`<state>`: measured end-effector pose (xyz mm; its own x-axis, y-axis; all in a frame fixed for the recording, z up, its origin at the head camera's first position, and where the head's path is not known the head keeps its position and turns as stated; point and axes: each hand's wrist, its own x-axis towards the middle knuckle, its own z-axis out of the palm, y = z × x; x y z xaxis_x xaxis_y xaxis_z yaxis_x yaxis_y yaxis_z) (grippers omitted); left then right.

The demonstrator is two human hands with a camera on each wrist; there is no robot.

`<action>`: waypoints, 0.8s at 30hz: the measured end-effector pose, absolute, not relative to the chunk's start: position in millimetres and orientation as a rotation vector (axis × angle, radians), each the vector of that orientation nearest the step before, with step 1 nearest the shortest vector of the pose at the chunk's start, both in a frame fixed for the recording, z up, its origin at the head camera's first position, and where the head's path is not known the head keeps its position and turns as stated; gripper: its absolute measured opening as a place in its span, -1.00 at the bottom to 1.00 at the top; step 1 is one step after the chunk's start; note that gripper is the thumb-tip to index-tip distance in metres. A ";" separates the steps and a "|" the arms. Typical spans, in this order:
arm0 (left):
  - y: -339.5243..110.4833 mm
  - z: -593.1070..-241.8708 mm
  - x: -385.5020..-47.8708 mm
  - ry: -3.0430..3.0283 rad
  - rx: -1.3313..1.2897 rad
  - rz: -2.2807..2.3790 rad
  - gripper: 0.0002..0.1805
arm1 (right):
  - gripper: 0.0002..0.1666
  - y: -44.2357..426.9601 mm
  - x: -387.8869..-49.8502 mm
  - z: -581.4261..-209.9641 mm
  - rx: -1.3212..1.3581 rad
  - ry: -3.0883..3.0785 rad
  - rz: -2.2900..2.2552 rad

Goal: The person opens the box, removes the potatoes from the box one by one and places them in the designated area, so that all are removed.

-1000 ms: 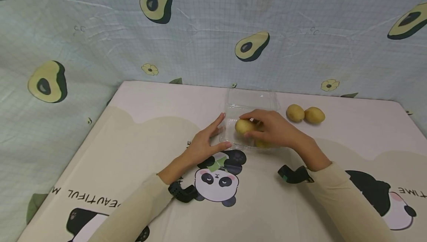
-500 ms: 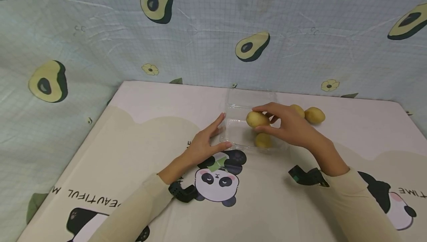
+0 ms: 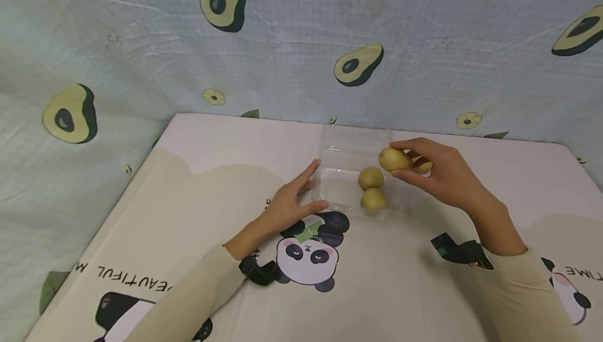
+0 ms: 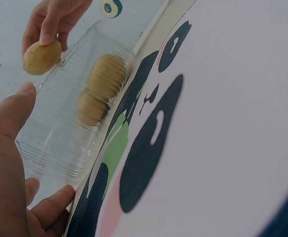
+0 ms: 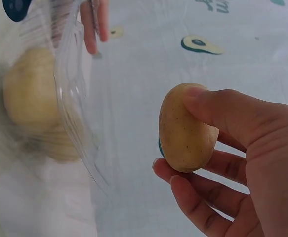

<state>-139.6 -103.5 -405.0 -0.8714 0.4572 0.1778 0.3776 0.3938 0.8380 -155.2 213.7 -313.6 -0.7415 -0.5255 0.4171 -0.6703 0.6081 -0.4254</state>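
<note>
A clear plastic container (image 3: 336,187) stands with its lid (image 3: 355,138) folded back behind it. Two potatoes, a rear one (image 3: 370,178) and a front one (image 3: 374,198), lie touching along its right side. At the container's left wall rests my left hand (image 3: 288,206), thumb and fingers spread and fairly straight. My right hand (image 3: 447,172) pinches another potato (image 3: 394,159) between thumb and fingers at the container's right edge; the right wrist view shows this potato (image 5: 185,128) raised beside the plastic wall. Behind those fingers, a further potato (image 3: 423,166) is partly hidden.
A pale tablecloth (image 3: 226,143) with panda prints covers the table. Behind it hangs a light curtain (image 3: 282,33) printed with avocados. Each wrist carries a black camera mount, such as the right mount (image 3: 459,250).
My right hand has lifted the potato out of the container and moved it to the right. Two potatoes inside have come into sight; those outside are now mostly hidden. My left hand stays put.
</note>
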 end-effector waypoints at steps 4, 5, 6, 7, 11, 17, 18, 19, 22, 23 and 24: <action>-103.7 -404.6 -139.6 2.553 0.761 1.502 0.06 | -0.35 222.8 -152.0 -309.9 0.941 -2.568 0.811; -103.9 -404.7 -139.5 2.554 0.759 1.502 0.05 | -0.34 224.8 -151.3 -309.5 0.935 -2.563 0.813; -104.0 -404.8 -139.4 2.552 0.755 1.504 0.05 | -0.34 226.7 -150.7 -309.5 0.929 -2.558 0.822; -104.0 -404.9 -139.4 2.553 0.752 1.503 0.04 | -0.34 228.6 -150.3 -309.9 0.925 -2.553 0.833; -104.0 -404.7 -138.7 2.556 0.741 1.501 0.02 | -0.32 235.4 -148.3 -312.0 0.900 -2.546 0.853; -103.2 -404.4 -138.3 2.561 0.732 1.497 0.02 | -0.31 246.2 -146.4 -315.4 0.878 -2.554 0.820; -103.1 -404.6 -138.4 2.560 0.732 1.497 0.02 | -0.32 248.1 -146.0 -315.9 0.875 -2.555 0.810; -103.0 -404.6 -138.6 2.558 0.731 1.497 0.02 | -0.31 250.0 -145.5 -316.5 0.875 -2.555 0.802; -103.0 -405.2 -139.1 2.556 0.729 1.495 0.02 | -0.31 256.0 -144.1 -318.5 0.862 -2.565 0.766; -102.9 -405.0 -139.1 2.555 0.728 1.493 0.03 | -0.30 258.0 -143.3 -318.9 0.853 -2.569 0.751; -102.8 -405.0 -139.2 2.556 0.729 1.490 0.03 | -0.29 260.6 -142.6 -319.3 0.845 -2.572 0.738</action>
<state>-139.2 -102.8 -405.0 -0.8814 0.4466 0.1539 0.3539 0.4085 0.8413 -142.6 260.6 -319.3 -0.7682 -0.4499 0.4555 -0.6230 0.6895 -0.3695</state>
